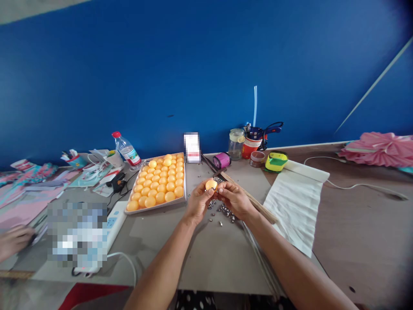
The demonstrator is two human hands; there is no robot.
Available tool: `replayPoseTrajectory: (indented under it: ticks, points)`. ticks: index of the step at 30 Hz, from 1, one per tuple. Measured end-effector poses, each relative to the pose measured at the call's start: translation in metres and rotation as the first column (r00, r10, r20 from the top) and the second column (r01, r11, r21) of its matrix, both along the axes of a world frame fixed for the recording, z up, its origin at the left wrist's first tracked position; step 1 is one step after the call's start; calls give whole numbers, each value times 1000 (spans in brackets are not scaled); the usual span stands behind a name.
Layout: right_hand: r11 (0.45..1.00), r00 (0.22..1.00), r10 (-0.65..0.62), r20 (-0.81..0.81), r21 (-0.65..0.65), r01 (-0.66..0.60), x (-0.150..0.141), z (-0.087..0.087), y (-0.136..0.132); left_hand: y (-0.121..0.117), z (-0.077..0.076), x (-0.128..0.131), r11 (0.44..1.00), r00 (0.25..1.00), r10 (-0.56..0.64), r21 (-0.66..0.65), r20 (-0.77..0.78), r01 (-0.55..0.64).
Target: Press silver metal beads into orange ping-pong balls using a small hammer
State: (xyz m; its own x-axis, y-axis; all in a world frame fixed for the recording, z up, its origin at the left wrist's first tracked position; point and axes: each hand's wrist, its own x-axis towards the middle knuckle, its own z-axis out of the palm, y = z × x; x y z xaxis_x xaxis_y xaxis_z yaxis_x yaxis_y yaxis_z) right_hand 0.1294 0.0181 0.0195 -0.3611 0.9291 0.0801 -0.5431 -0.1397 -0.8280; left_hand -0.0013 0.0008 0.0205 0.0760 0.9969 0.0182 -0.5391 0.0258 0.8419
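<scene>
My left hand is closed round an orange ping-pong ball, held above the middle of the table. Right beside it, the thumb and fingers of my right hand are pinched together at the ball's right side. What sits between those fingers is too small to make out. Below both hands lie several small shiny metal pieces, loosely scattered. To the left stands a shallow white-edged tray filled with rows of orange ping-pong balls, two of them resting on top of the others.
Thin wooden sticks lie right of my hands, near a white cloth. Behind are a purple spool, a glass jar, a red cup and yellow tape. Leftward are a bottle, a power strip and another person's hand.
</scene>
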Motion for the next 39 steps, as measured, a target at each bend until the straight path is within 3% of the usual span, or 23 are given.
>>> replayPoseTrajectory:
  ticks: [10,16,25,35,39]
  points:
    - [999,998,-37,52,-3,38,-1,-2,1,2,-6,0,1000,1000,3,5,-19,-3]
    - [998,998,-61,29,-23,62,-3,-4,2,6,-16,-3,997,991,62,56,-116,-56]
    - [992,990,-127,64,4,127,-5,-7,2,4,-18,0,993,982,106,66,-157,-97]
    - [994,992,-110,58,19,109,-3,-10,4,-4,-6,4,980,944,172,144,-281,-136]
    - [993,991,-116,62,8,116,-4,-9,4,-2,-8,5,988,973,142,82,-183,-129]
